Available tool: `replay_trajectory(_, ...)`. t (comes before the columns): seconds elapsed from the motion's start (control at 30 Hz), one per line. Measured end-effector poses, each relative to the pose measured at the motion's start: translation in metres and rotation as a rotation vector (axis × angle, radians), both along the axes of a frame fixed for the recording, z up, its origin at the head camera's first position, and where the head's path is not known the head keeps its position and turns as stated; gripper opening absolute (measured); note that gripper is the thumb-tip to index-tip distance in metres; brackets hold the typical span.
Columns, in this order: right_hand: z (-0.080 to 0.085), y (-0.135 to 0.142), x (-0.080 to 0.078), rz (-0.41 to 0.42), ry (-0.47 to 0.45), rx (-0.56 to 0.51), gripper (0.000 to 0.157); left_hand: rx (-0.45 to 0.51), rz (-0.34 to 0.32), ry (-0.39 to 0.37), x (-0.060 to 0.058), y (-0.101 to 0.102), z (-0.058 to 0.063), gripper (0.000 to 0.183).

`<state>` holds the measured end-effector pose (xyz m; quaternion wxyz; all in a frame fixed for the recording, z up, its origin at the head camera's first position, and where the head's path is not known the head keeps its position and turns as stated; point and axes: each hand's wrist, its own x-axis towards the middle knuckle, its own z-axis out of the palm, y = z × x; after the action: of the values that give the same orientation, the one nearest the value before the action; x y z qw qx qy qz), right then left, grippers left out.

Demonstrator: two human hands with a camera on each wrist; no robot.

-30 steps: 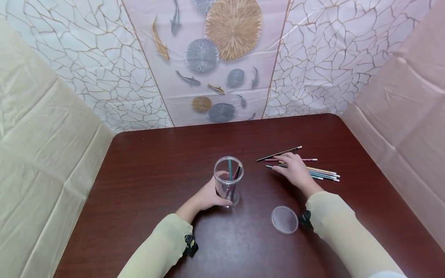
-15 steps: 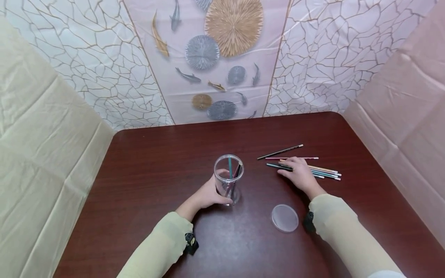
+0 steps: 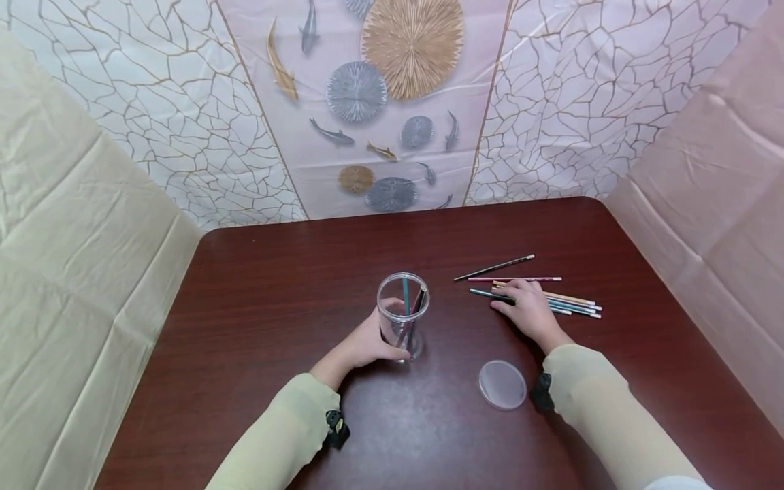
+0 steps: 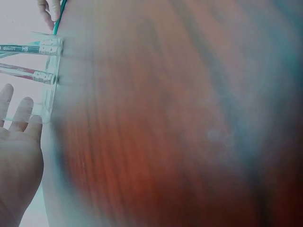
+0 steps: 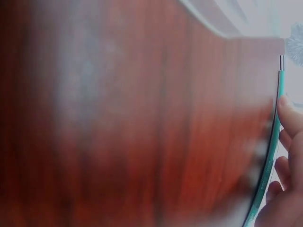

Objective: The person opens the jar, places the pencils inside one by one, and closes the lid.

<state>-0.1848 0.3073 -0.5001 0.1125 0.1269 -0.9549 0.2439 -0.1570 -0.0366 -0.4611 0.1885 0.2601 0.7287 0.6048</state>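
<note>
Left hand (image 3: 367,338) curls round clear cup (image 3: 393,329); right hand (image 3: 527,307) touches green pencil (image 5: 271,160), pinch undeterminable, and adjoining pencils (image 3: 569,299) could scatter if dragged.

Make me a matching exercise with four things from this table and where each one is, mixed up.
Things:
1. clear cup
2. clear disc
3. right hand
4. dark pencil

Places:
A. over the loose pencils
B. flat beside the right cuff
C. farthest back on the table
D. in the left hand

Pairs: 1-D, 2-B, 3-A, 4-C.
</note>
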Motion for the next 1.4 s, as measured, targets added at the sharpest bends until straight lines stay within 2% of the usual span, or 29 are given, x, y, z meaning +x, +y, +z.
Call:
replay_trajectory(0.4,-0.004,-0.001,-0.002,-0.009,-0.007,0.029,0.019,0.002,-0.009,-0.021,0.001,0.0,0.002,0.086)
replay_trajectory(0.73,-0.001,-0.003,0.0,0.019,0.037,0.046,0.008,-0.005,-0.014,-0.011,0.002,0.002,0.003,0.085)
replay_trajectory(1.0,0.014,-0.014,0.0,0.034,0.139,0.016,0.008,0.002,-0.015,-0.022,0.002,0.001,0.003,0.084)
replay_trajectory(1.2,0.032,-0.022,0.001,-0.001,0.129,-0.064,0.008,-0.017,-0.003,0.017,0.002,0.0,0.004,0.084)
replay_trajectory(1.4,0.049,-0.029,0.004,-0.057,0.114,-0.161,0.01,-0.032,0.002,0.01,0.002,-0.001,0.003,0.085)
